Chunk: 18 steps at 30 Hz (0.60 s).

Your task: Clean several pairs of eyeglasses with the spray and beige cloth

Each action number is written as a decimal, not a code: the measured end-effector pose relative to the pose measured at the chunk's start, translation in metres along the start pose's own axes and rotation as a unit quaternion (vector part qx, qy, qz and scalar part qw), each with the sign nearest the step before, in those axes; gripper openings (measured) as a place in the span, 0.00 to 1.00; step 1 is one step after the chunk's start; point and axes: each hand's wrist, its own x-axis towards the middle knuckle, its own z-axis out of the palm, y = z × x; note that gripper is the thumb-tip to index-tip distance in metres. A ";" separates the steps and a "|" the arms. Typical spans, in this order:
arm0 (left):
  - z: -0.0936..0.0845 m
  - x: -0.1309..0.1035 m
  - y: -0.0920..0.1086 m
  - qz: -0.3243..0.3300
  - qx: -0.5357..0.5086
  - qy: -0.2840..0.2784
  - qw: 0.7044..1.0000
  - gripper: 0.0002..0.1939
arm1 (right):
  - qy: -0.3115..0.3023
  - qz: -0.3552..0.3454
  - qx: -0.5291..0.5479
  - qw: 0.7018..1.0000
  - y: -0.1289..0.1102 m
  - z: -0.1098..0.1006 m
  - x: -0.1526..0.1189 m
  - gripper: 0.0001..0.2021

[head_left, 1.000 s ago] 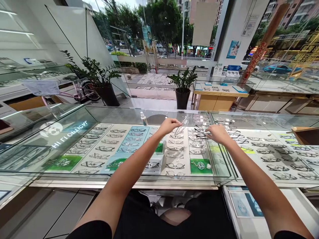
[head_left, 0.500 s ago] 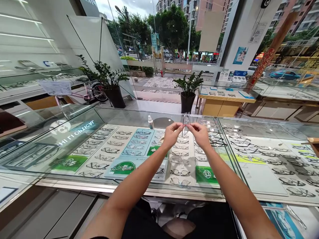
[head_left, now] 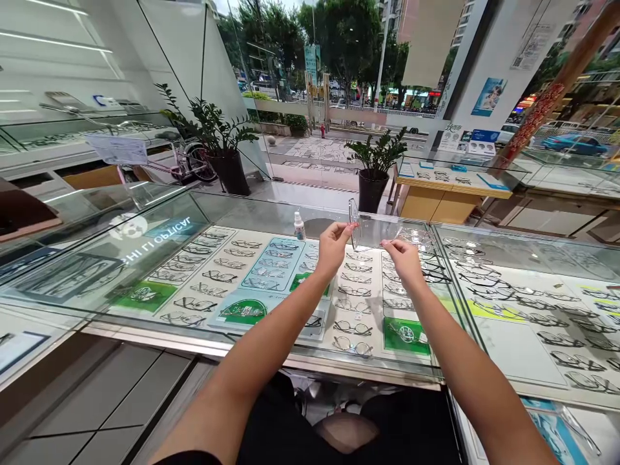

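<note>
Above the glass display case, my left hand (head_left: pixel 335 248) pinches a pair of thin-rimmed eyeglasses (head_left: pixel 354 225) at the front frame, with the lenses turned nearly edge-on. To its right, my right hand (head_left: pixel 403 259) is closed in a pinch at the end of a thin temple arm that seems to run back to the same glasses. The arm is faint against the glass. Below both hands, rows of spectacles (head_left: pixel 355 291) lie inside the case. A small white spray bottle (head_left: pixel 299 227) stands beyond my left hand.
The glass case (head_left: pixel 271 368) spans the front, its near edge close to my body. Green cards (head_left: pixel 407 336) lie among the frames. Potted plants (head_left: pixel 372 187) stand behind it by the window. A wooden display table (head_left: pixel 450 203) stands at the back right.
My hands were together on the glasses; now they are apart, the right one further right. The glasses have swung sideways in my left hand. The view has tilted down slightly.
</note>
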 end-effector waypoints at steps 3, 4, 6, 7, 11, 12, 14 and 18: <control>0.001 0.000 -0.001 0.015 0.013 -0.004 1.000 0.22 | 0.016 0.031 -0.060 0.998 -0.004 0.000 -0.007 0.24; 0.002 -0.001 -0.001 0.024 0.019 -0.004 1.000 0.21 | 0.036 0.023 -0.098 0.994 -0.007 -0.001 -0.010 0.25; 0.003 -0.003 -0.001 0.044 0.036 0.001 0.998 0.20 | 0.073 -0.035 -0.165 0.983 -0.014 0.001 -0.019 0.25; 0.004 -0.005 0.000 0.055 0.045 0.003 0.997 0.19 | 0.074 -0.078 -0.182 0.977 -0.017 0.003 -0.024 0.22; 0.008 -0.014 0.005 0.101 0.093 0.002 0.991 0.15 | -0.062 -0.203 -0.205 0.955 -0.022 0.018 -0.041 0.19; 0.009 -0.017 0.006 0.116 0.109 -0.001 0.987 0.14 | -0.087 -0.217 -0.226 0.946 -0.021 0.021 -0.043 0.22; 0.011 -0.020 0.007 0.142 0.137 -0.003 0.980 0.14 | -0.102 -0.234 -0.277 0.926 -0.017 0.025 -0.045 0.26; 0.011 -0.021 0.008 0.163 0.164 -0.011 0.973 0.14 | -0.071 -0.238 -0.325 0.913 -0.012 0.023 -0.041 0.29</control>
